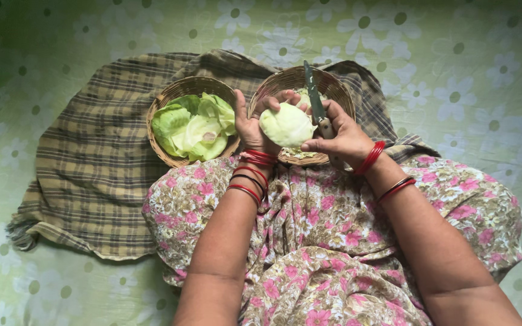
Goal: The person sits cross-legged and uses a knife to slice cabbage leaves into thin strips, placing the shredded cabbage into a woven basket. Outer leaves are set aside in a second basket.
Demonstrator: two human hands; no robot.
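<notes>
Pale green, the cabbage piece [287, 125] sits cupped in my left hand [254, 124], fingers curled around its far side, above the right wicker basket [339, 90]. My right hand [342, 137] is clamped on the knife [315, 99], blade pointing away from me, just right of the cabbage; its edge seems to touch, though I can't be sure.

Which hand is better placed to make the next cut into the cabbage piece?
Right. The right hand already grips the knife, blade up beside the cabbage piece, which the left hand cradles over the basket.
</notes>
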